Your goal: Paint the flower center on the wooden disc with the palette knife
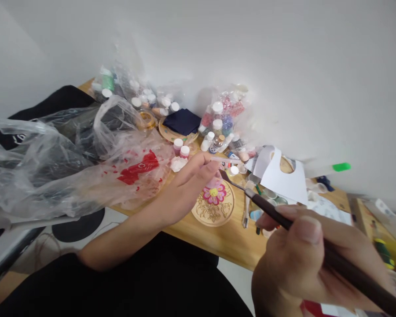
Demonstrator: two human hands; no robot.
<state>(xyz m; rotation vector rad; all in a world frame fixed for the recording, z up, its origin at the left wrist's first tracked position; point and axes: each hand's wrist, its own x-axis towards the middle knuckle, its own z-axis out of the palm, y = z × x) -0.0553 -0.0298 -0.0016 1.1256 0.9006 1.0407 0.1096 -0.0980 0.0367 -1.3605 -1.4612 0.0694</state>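
My right hand (303,255) grips a palette knife (273,213) by its dark handle. The narrow metal blade points left, its tip close to the fingers of my left hand (188,185). Those fingers are pinched around a small clear plastic piece with pink showing beneath it; its exact kind is hard to make out. Below lies a round wooden board (214,215) with carved outlines. On it a flower (214,193) has pink petals and a yellow centre, while the outlines around it are bare wood.
Crumpled plastic bags (128,167) cover the left side. Two small pink jars (181,148) stand behind my left hand. Bagged bottles (218,116) line the wall near a dark folded cloth (183,121). A paintbrush (246,211) and cut white paper (284,180) lie to the right.
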